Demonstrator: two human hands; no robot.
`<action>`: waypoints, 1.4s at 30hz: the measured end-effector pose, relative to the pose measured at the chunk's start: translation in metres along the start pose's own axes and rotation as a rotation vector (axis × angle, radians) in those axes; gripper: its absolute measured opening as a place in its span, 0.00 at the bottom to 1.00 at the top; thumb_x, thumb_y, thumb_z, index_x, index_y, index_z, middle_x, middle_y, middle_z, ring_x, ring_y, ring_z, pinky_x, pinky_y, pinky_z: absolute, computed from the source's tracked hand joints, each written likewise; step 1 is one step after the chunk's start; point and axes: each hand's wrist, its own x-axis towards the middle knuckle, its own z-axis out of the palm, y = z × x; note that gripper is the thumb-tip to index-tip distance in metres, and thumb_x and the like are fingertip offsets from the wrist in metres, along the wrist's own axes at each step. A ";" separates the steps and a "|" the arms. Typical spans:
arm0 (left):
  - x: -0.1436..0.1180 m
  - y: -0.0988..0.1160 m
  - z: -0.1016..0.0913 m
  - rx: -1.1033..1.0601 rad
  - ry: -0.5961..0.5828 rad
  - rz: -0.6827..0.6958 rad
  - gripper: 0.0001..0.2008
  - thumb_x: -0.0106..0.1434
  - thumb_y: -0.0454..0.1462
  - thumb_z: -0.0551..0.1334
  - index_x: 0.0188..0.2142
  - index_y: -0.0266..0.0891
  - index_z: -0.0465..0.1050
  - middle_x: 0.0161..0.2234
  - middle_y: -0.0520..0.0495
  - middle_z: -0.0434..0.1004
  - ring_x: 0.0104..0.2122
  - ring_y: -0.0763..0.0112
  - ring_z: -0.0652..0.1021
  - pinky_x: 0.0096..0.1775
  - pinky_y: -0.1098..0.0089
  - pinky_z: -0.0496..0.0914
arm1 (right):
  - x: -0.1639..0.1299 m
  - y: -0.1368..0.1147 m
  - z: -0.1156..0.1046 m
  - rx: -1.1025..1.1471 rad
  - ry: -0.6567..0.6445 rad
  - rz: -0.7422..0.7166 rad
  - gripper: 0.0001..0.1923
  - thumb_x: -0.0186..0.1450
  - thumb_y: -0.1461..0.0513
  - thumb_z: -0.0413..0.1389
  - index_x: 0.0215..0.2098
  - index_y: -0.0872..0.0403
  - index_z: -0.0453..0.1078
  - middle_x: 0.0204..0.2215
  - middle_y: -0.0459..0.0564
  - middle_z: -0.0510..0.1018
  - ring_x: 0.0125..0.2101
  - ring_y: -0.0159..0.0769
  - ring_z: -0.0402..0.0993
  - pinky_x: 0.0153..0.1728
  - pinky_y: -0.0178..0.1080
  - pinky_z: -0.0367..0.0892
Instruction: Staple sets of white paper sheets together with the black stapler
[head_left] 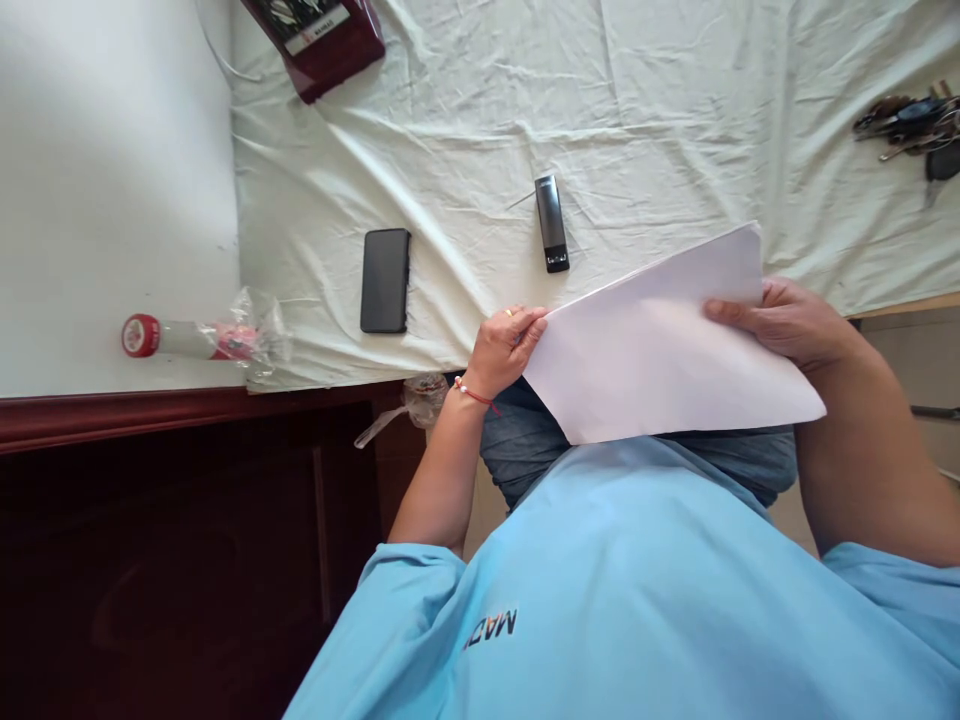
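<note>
While both grip white paper (660,350): left hand (506,350), right hand (787,320), shirt lettering (491,627) "MAD", partly hidden.

Left hand (508,350): fingers pinched together at the tips, wrist bent, red thread bracelet on it, forearm bare and angled up from the elbow. Right hand (787,322): fingers curled forward, thumb lying flat, forearm bare. Both hands raised in front of the torso, well apart.

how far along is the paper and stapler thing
Early. Both hands grip the white paper sheets: left hand at one corner, right hand on the far edge, held above the lap. The stapler lies untouched on the cloth-covered table; no staple is visible.
</note>
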 end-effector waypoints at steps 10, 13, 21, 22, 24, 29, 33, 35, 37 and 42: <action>-0.017 0.003 0.009 0.180 -0.078 0.027 0.25 0.83 0.49 0.48 0.51 0.39 0.80 0.41 0.39 0.87 0.39 0.62 0.84 0.41 0.65 0.75 | 0.000 0.000 0.002 -0.010 0.056 -0.005 0.29 0.44 0.41 0.80 0.29 0.52 0.80 0.27 0.51 0.84 0.21 0.36 0.76 0.16 0.34 0.70; -0.017 0.004 0.005 0.159 -0.096 -0.004 0.24 0.83 0.48 0.48 0.46 0.39 0.79 0.37 0.40 0.85 0.34 0.65 0.82 0.38 0.67 0.72 | 0.002 0.001 0.006 0.009 0.087 -0.077 0.28 0.50 0.41 0.78 0.35 0.52 0.82 0.30 0.51 0.85 0.23 0.36 0.78 0.18 0.34 0.73; -0.016 0.008 -0.003 0.026 -0.077 -0.046 0.19 0.78 0.52 0.61 0.51 0.39 0.78 0.36 0.48 0.83 0.34 0.70 0.80 0.40 0.70 0.71 | 0.004 -0.003 0.005 0.027 0.254 -0.310 0.12 0.63 0.53 0.72 0.39 0.53 0.85 0.31 0.48 0.84 0.23 0.27 0.73 0.21 0.29 0.68; -0.016 0.007 -0.002 0.041 -0.052 -0.035 0.18 0.78 0.51 0.60 0.48 0.39 0.79 0.37 0.46 0.84 0.36 0.69 0.80 0.41 0.69 0.71 | 0.004 -0.003 0.004 0.034 0.264 -0.309 0.11 0.64 0.55 0.71 0.39 0.53 0.85 0.31 0.48 0.84 0.23 0.27 0.73 0.22 0.29 0.68; -0.016 0.005 0.000 0.053 -0.011 -0.029 0.18 0.80 0.49 0.57 0.42 0.39 0.78 0.35 0.46 0.82 0.35 0.68 0.79 0.41 0.69 0.71 | 0.004 -0.002 0.002 0.049 0.270 -0.297 0.09 0.66 0.56 0.70 0.40 0.53 0.85 0.31 0.50 0.85 0.24 0.28 0.75 0.24 0.30 0.70; -0.012 0.007 0.000 -0.026 0.001 -0.046 0.25 0.81 0.53 0.52 0.34 0.40 0.73 0.27 0.50 0.73 0.28 0.72 0.72 0.34 0.69 0.65 | 0.006 0.002 0.000 0.079 0.273 -0.235 0.10 0.66 0.56 0.69 0.42 0.52 0.86 0.33 0.53 0.86 0.25 0.32 0.77 0.25 0.34 0.71; -0.010 0.011 -0.002 -0.079 0.001 -0.094 0.29 0.80 0.57 0.52 0.30 0.40 0.69 0.24 0.53 0.67 0.25 0.74 0.68 0.32 0.69 0.62 | 0.006 0.004 0.000 0.106 0.273 -0.203 0.12 0.64 0.55 0.71 0.43 0.51 0.86 0.37 0.54 0.87 0.26 0.34 0.78 0.27 0.36 0.73; -0.012 0.012 -0.002 -0.149 0.043 -0.149 0.27 0.78 0.57 0.57 0.32 0.39 0.73 0.26 0.52 0.71 0.27 0.74 0.70 0.33 0.70 0.64 | 0.003 0.004 0.001 0.125 0.295 -0.214 0.11 0.65 0.55 0.71 0.43 0.50 0.86 0.39 0.54 0.88 0.28 0.34 0.79 0.29 0.36 0.74; -0.014 0.013 0.000 -0.291 0.109 -0.224 0.23 0.72 0.58 0.66 0.38 0.39 0.78 0.31 0.51 0.77 0.30 0.74 0.73 0.34 0.71 0.67 | -0.001 0.004 0.002 0.149 0.323 -0.221 0.08 0.66 0.57 0.69 0.43 0.50 0.86 0.40 0.55 0.88 0.28 0.33 0.79 0.30 0.37 0.74; -0.018 0.017 0.008 -0.672 0.212 -0.429 0.27 0.58 0.59 0.78 0.36 0.38 0.79 0.24 0.55 0.70 0.22 0.79 0.65 0.24 0.75 0.60 | -0.006 0.006 0.002 0.189 0.370 -0.193 0.06 0.68 0.59 0.67 0.41 0.50 0.86 0.41 0.56 0.88 0.28 0.34 0.80 0.30 0.38 0.73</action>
